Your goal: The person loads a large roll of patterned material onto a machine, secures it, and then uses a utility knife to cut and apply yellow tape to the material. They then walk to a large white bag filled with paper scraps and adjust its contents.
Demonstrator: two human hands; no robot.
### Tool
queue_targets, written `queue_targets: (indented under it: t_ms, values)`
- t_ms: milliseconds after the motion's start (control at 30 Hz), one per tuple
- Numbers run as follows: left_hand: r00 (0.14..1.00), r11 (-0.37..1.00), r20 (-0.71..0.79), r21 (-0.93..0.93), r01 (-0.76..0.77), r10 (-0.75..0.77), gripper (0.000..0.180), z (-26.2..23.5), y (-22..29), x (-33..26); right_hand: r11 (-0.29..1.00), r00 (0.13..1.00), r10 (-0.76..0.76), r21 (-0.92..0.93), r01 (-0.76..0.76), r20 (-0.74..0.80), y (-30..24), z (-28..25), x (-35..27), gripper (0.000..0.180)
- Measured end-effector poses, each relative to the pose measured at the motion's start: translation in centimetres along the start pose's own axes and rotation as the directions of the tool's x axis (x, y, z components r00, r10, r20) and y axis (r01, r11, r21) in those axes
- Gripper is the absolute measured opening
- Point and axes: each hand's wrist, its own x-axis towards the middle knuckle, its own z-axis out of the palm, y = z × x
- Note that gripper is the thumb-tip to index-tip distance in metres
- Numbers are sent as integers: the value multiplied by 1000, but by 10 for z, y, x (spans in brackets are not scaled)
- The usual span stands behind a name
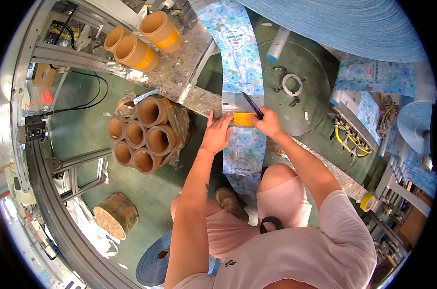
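Right grip (pixel 268 122) closed around dark tool (pixel 251 104), left grip (pixel 215 136) spread on floral strip (pixel 241 62)

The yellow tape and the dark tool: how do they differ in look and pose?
The yellow tape is broad and flat; the dark tool is thin and pointed. The tape lies crosswise on the patterned film; the tool sticks out slanting from the right hand. Both are at that hand.

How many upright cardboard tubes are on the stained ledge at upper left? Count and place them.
3: left tube, middle tube partly covering the first, and right tube. Others could be hidden behind them.
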Motion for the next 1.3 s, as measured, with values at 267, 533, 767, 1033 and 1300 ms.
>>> queue_targets:
  t_ms: [267,533,767,1033,1300]
  values:
    - [998,992,24,112,-54,51,46,-3,6,4,999,999,19,-28,-20,-29,2,5,2,33]
    - [998,987,-9,151,-55,57,36,6,8,5,995,997,-36,-91,30,-68,6,12,2,31]
    - [995,961,-44,266,-79,94,32,10,7,3,950,998,-4,-313,-18,-68,-1,7,-3,48]
    - [981,977,-138,147,154,-134,18,16,20,22,946,987,140,-285,-155,-73,1,-11,-1,70]
    - [978,970,-182,200,138,-102,24,20,21,24,932,976,210,-289,-218,-61,-11,-15,3,69]
